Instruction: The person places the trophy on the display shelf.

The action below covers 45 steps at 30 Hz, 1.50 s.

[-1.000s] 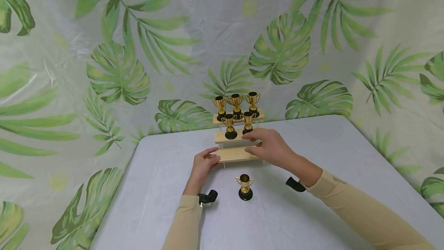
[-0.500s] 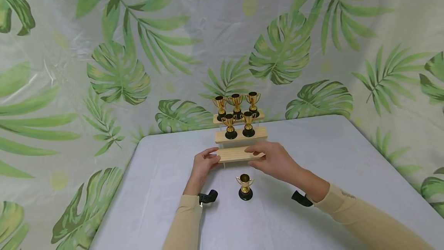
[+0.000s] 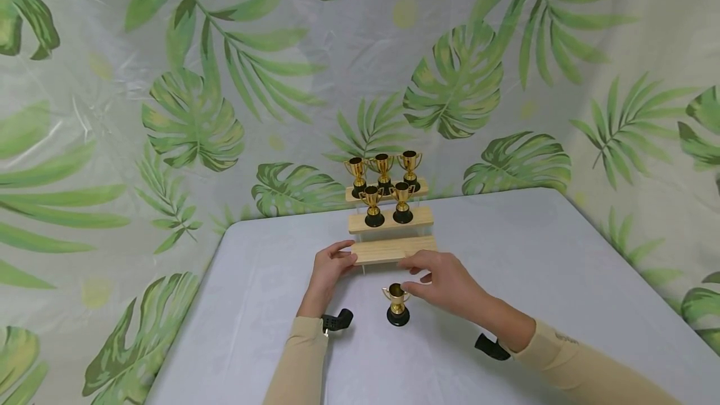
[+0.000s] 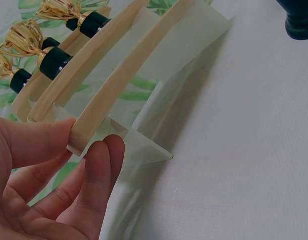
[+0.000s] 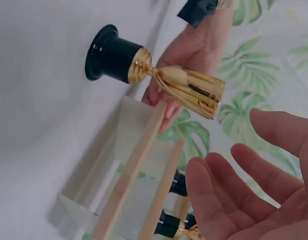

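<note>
A three-step wooden stand (image 3: 392, 249) on clear supports sits mid-table. Three gold trophies (image 3: 384, 170) stand on its top step and two (image 3: 386, 204) on the middle step; the lowest step is bare. My left hand (image 3: 330, 267) holds the left end of the lowest step (image 4: 93, 122) between thumb and fingers. A lone gold trophy (image 3: 397, 302) with a black base stands on the table in front of the stand. My right hand (image 3: 441, 280) hovers open just right of its cup (image 5: 191, 91), fingers spread, not touching it.
The table (image 3: 540, 249) has a pale grey cloth. A leaf-print curtain (image 3: 191, 111) hangs close behind the stand and along both sides. Small black wrist cameras (image 3: 337, 320) sit on both forearms.
My right hand has left the middle step, come back over the lowest step and lowered beside the lone trophy. The left hand has stayed on the stand's end.
</note>
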Available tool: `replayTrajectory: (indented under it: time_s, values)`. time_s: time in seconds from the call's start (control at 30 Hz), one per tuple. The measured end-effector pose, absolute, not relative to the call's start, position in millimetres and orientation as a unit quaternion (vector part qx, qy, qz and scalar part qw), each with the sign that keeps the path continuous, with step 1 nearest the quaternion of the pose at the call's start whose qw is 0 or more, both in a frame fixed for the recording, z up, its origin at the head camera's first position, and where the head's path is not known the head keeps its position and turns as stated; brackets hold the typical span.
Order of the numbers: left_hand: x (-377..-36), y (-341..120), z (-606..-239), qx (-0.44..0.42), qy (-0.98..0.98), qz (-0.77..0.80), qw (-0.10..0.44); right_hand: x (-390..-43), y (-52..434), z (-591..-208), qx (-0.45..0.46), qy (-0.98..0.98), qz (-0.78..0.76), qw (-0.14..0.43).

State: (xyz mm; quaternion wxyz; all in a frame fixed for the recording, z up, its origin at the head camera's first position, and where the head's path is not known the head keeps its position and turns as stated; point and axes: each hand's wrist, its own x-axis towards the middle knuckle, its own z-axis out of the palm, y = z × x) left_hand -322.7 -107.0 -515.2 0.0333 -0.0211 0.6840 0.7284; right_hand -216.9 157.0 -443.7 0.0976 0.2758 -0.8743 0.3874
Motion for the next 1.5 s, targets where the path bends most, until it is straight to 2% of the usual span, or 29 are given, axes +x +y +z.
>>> replayTrajectory:
  time_s: [0.37, 0.97, 1.5]
  values:
    - [-322.2, -108.3, -512.9, -0.022, 0.679, 0.732, 0.049, -208.7, 147.5, -463.8, 0.241, -0.863, 0.437, 0.079]
    - [-325.7, -107.6, -518.5, -0.022, 0.685, 0.728, 0.035, -202.5, 129.5, -478.7, 0.202, -0.882, 0.407, 0.124]
    - [-327.5, -109.1, -520.2, -0.02, 0.683, 0.729, 0.038, -203.3, 125.1, -481.4, 0.215, -0.885, 0.391, 0.13]
